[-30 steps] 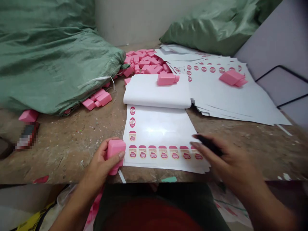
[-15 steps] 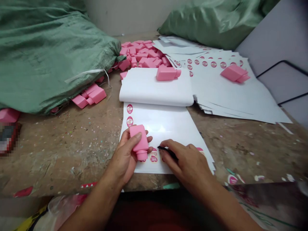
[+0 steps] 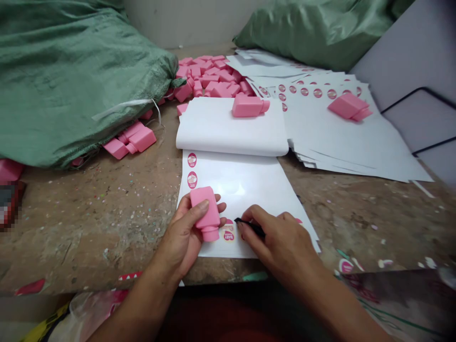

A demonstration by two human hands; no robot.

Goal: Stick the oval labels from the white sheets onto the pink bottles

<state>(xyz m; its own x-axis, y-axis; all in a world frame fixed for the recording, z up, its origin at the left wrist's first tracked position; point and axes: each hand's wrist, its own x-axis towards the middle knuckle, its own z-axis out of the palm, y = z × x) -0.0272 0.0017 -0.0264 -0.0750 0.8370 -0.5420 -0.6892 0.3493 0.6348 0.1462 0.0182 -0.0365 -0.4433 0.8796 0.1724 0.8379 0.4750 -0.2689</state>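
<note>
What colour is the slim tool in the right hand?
The slim tool in the right hand is black, best seen in the head view.

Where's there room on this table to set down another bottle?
Two patches of tabletop, bare but for flecks: left, between the nearer green sack and left hand; right, between the paper stack and scraps in front. Crowded: back, by pink bottles; middle, by the label sheet and right hand.

Green sack [image 3: 78, 90] left; second sack [image 3: 313, 35] back right; pale wall [image 3: 178, 21] behind.
</note>
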